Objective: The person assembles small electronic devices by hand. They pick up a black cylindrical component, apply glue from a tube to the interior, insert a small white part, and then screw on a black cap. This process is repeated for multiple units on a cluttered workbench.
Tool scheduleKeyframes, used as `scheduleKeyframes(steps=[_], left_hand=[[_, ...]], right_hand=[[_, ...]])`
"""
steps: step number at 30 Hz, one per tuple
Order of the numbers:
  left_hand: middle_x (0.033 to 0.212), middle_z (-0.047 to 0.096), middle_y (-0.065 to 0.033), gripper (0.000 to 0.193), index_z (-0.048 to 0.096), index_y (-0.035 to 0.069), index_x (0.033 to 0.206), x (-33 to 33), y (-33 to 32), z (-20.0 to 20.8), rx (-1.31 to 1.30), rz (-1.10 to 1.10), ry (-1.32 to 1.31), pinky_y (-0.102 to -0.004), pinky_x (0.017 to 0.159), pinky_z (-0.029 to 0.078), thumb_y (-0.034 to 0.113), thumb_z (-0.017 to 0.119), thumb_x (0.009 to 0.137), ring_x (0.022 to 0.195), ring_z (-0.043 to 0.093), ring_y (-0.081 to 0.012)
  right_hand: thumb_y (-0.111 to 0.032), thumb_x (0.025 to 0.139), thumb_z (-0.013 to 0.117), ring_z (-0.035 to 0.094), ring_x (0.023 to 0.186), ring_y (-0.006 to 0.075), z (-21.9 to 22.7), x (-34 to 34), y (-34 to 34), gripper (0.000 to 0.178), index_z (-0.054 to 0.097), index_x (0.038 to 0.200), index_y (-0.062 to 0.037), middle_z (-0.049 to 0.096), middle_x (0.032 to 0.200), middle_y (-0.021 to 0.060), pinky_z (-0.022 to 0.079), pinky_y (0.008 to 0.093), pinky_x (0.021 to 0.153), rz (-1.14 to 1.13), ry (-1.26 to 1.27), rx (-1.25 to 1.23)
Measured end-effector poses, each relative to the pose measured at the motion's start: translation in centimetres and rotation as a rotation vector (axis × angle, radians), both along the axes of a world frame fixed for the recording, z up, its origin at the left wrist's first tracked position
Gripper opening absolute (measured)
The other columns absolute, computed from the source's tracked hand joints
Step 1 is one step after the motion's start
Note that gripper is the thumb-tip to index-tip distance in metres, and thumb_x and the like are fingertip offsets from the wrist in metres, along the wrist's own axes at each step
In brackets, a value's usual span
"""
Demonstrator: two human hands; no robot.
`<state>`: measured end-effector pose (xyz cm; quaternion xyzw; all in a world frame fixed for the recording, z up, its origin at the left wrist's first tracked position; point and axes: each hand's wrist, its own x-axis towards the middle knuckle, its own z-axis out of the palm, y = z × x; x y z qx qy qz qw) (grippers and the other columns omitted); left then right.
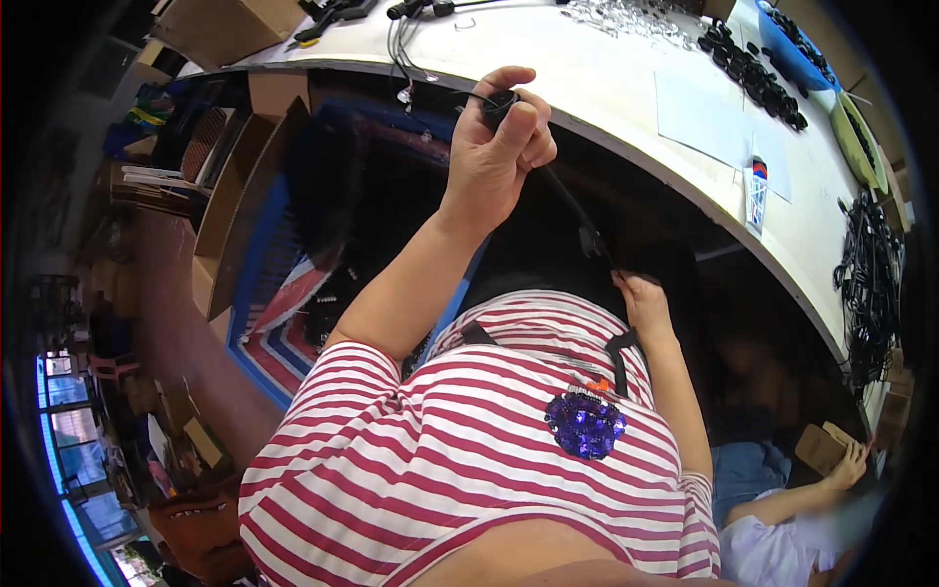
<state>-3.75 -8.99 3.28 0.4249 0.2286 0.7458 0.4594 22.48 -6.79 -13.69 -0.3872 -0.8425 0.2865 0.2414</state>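
Note:
In front of me, just off the table's edge, my left hand is closed around a small black round part with a hollow, cup-like end facing up. A thin black cable runs from below that hand down toward my right hand. Partway along the cable sits a small black lump, possibly a switch or clip. The fingers of my right hand pinch the cable's lower stretch near my waist. Past that hand, the cable is lost against the dark background.
On the white table lie a tube, black parts and a bundle of black cables. A blue basin and a green basin stand right. A co-worker's hand holds brown cardboard. A carton sits far left.

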Motion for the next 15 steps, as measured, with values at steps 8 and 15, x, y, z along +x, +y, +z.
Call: scheduleKeyframes(steps=[8, 15], left_hand=[[0.077, 0.046, -0.0007, 0.046, 0.046, 0.008, 0.118, -1.3, -0.7, 2.0, 0.032, 0.017, 0.028, -0.0228, 0.054, 0.032, 0.033, 0.062, 0.082, 0.058, 0.035, -0.0077], [0.077, 0.045, 0.0001, 0.044, 0.048, 0.009, 0.117, -4.1, -1.2, 4.1, 0.121, 0.053, 0.055, -0.0223, 0.053, 0.031, 0.033, 0.061, 0.083, 0.058, 0.036, -0.0073]], right_hand=[[-0.019, 0.083, 0.057, 0.054, 0.100, 0.0260, -1.7, 2.0, -0.5, 0.017, 0.067, 0.095, -0.0114, 0.062, 0.097, 0.0101, 0.035, 0.0419, 0.092, -0.126, -0.379, 0.055], [-0.022, 0.086, 0.052, 0.053, 0.106, 0.0222, -3.6, 3.5, -0.4, 0.021, 0.064, 0.101, -0.0134, 0.062, 0.102, 0.0091, 0.032, 0.0417, 0.098, -0.085, -0.499, 0.141]])
